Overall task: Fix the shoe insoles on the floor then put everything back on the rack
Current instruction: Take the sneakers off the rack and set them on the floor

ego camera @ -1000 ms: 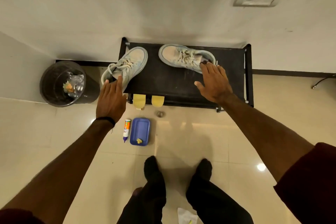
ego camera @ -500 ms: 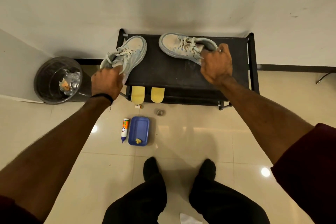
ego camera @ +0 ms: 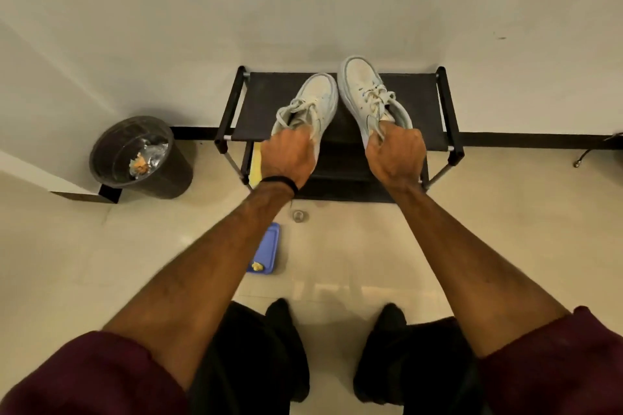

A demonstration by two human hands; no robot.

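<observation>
Two pale sneakers are held above the black shoe rack against the wall. My left hand grips the heel of the left sneaker. My right hand grips the heel of the right sneaker. Both toes point toward the wall, side by side over the rack's top shelf. A strip of yellow insole shows below the rack's left end, mostly hidden by my left wrist.
A black waste bin with rubbish stands left of the rack. A blue tray holding a small yellow bit lies on the tiled floor under my left forearm, with a small round cap beside it. My feet stand below.
Both hands went from reaching to gripping the sneakers' heels, then lifted them and brought them together toward the rack's middle, toes turned to the wall. The glue tube is now hidden.
</observation>
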